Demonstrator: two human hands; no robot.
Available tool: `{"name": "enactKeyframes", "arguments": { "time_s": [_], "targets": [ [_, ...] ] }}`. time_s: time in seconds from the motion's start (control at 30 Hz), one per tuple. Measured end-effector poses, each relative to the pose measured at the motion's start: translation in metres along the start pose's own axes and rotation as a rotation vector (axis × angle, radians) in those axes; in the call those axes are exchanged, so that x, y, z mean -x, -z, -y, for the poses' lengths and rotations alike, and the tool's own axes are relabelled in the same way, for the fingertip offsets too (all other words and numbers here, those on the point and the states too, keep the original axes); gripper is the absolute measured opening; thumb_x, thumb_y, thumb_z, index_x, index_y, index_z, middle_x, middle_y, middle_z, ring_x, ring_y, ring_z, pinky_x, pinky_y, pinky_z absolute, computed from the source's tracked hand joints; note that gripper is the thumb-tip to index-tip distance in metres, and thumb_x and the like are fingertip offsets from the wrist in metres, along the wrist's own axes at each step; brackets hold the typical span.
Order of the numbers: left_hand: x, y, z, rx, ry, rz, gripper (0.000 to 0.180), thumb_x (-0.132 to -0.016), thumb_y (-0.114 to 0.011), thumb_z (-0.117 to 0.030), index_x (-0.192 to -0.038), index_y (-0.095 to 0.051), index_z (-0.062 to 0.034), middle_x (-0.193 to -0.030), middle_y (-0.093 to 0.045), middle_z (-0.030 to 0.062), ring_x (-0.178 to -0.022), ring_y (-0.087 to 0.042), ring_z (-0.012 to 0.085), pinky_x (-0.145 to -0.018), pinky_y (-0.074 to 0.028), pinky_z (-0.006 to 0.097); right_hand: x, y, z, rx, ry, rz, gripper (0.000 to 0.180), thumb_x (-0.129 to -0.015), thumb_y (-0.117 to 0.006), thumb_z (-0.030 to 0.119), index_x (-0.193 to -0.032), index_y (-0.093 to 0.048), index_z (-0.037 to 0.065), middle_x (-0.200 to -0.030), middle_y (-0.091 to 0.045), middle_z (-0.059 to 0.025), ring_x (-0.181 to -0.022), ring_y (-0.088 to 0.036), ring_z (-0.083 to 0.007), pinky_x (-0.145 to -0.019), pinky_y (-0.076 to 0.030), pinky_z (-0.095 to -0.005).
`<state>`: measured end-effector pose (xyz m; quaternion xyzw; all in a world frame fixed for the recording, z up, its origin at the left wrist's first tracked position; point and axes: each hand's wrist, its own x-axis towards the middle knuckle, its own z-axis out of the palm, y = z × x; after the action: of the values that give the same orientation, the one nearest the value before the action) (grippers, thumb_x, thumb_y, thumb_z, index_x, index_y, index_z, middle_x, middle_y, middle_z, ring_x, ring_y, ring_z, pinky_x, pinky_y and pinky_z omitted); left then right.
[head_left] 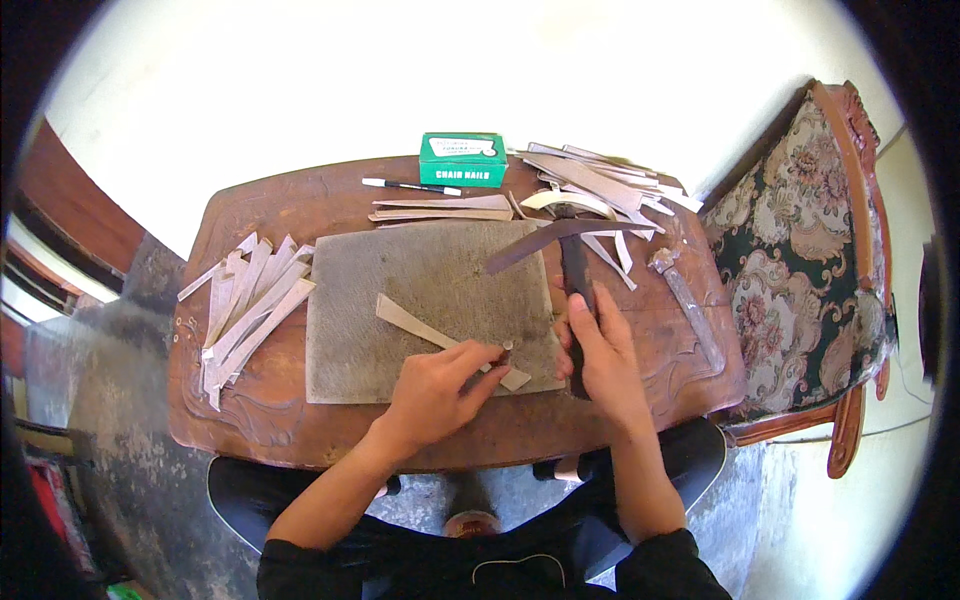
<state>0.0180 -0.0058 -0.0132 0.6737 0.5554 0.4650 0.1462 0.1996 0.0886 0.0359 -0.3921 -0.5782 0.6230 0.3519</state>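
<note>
My left hand (440, 385) is closed in a pinch on a small round-topped metal pin (508, 347), held upright over one end of a pale tapered strip (410, 320). Whether it is a nail or a punch is too small to tell. The strip lies aslant on a grey rectangular board (380, 270), partly hidden under my fingers. My right hand (600, 350) is wrapped round the dark handle of a hammer (574, 255) with a long, thin, slightly curved head. Its head is raised above the board's right side, apart from the pin.
The carved wooden table (270, 425) bears a fan of pale strips (250, 310) at left and another pile (600, 185) at far right. A green box (462, 160) and a pen (411, 187) lie at the back. At right lie a worn tool (690, 312) and a floral chair (800, 230).
</note>
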Motion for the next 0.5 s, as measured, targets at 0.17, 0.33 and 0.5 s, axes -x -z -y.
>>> {"name": "enactKeyframes", "arguments": {
  "time_s": [0.17, 0.33, 0.5],
  "targets": [
    [-0.001, 0.000, -0.002, 0.020, 0.000, 0.007, 0.015, -0.088, -0.076, -0.011, -0.099, -0.069, -0.0033, -0.089, -0.072, 0.0105, -0.059, -0.065, 0.0231, -0.053, -0.049, 0.033, 0.019, 0.018, 0.043, 0.181, 0.042, -0.003, 0.031, -0.107, -0.056, 0.023, -0.130, -0.057, 0.003, -0.073, -0.051, 0.0022, -0.061, -0.048, -0.0066, -0.055, -0.040, -0.0248],
    [0.002, -0.001, 0.002, 0.029, 0.008, 0.009, 0.015, -0.089, -0.076, -0.011, -0.101, -0.070, -0.0031, -0.090, -0.073, 0.0110, -0.060, -0.066, 0.0233, -0.054, -0.050, 0.033, 0.037, 0.031, 0.066, 0.574, 0.216, 0.032, 0.032, -0.101, -0.062, 0.015, -0.129, -0.056, 0.000, -0.081, -0.061, -0.0110, -0.071, -0.058, -0.0202, -0.067, -0.046, -0.0340],
    [0.000, -0.001, 0.001, 0.030, -0.007, 0.000, 0.016, -0.089, -0.076, -0.012, -0.102, -0.070, -0.0030, -0.089, -0.073, 0.0112, -0.060, -0.067, 0.0237, -0.054, -0.050, 0.033, 0.049, 0.027, 0.083, 0.653, 0.256, 0.090, 0.034, -0.100, -0.063, 0.012, -0.131, -0.056, 0.001, -0.087, -0.066, -0.0174, -0.073, -0.063, -0.0297, -0.070, -0.049, -0.0366]
  ]
}}
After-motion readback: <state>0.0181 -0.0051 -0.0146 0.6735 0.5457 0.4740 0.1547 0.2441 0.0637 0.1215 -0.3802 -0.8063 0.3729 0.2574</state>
